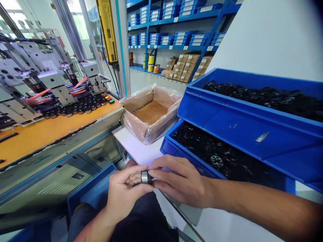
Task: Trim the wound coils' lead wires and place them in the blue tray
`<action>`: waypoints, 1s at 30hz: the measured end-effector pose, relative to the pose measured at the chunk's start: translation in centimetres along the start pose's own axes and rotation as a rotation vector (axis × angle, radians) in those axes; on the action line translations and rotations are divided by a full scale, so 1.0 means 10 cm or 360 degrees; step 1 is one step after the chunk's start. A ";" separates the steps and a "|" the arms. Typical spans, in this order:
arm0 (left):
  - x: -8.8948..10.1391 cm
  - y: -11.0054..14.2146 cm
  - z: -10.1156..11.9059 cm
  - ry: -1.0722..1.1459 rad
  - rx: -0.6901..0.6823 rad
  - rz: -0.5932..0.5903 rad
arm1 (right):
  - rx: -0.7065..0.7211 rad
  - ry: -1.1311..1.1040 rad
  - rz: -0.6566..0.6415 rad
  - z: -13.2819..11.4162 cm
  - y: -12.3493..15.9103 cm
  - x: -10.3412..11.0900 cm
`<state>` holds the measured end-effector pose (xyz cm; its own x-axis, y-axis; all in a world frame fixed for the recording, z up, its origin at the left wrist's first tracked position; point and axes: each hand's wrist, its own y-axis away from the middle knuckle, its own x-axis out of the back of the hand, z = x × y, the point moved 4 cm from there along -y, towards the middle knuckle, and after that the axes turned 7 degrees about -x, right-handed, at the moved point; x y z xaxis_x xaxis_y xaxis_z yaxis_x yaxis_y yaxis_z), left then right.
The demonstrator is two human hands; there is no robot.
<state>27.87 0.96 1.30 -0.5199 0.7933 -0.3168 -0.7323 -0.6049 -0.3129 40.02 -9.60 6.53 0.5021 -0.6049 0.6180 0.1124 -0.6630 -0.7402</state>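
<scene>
Cylinder (144, 177) btwn fingers (165, 175), top bin (227, 124) part-covering btm bin (173, 147), carton (137, 127) adj.

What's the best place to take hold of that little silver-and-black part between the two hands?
Probably its silver band, pinched between thumb and fingers from the left-hand side. The band looks smooth and rounded and faces the left hand, while the right hand's fingertips crowd the black end.

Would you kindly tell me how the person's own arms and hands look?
The left hand and right hand are ungloved, with no ring or watch visible. No sleeve shows on the left forearm or right forearm. Dark clothing covers the lap.
</scene>
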 end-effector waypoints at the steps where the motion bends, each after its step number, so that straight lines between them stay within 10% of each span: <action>1: 0.00 0.00 0.00 0.0023 0.0016 0.0001 | 0.0011 0.0002 -0.0004 0.00 0.00 -0.01; 19: 0.00 0.01 -0.11 0.0234 0.0217 0.0007 | 0.0097 0.0096 0.0015 -0.01 0.01 -0.03; 30: -0.03 0.02 -0.02 -0.0385 -0.0422 0.0154 | 0.0098 0.0030 0.0113 0.01 0.06 -0.03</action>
<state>27.98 0.57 1.10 -0.6933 0.7058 -0.1455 -0.5518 -0.6498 -0.5228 39.97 -9.80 5.83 0.4946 -0.6579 0.5679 0.1297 -0.5903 -0.7967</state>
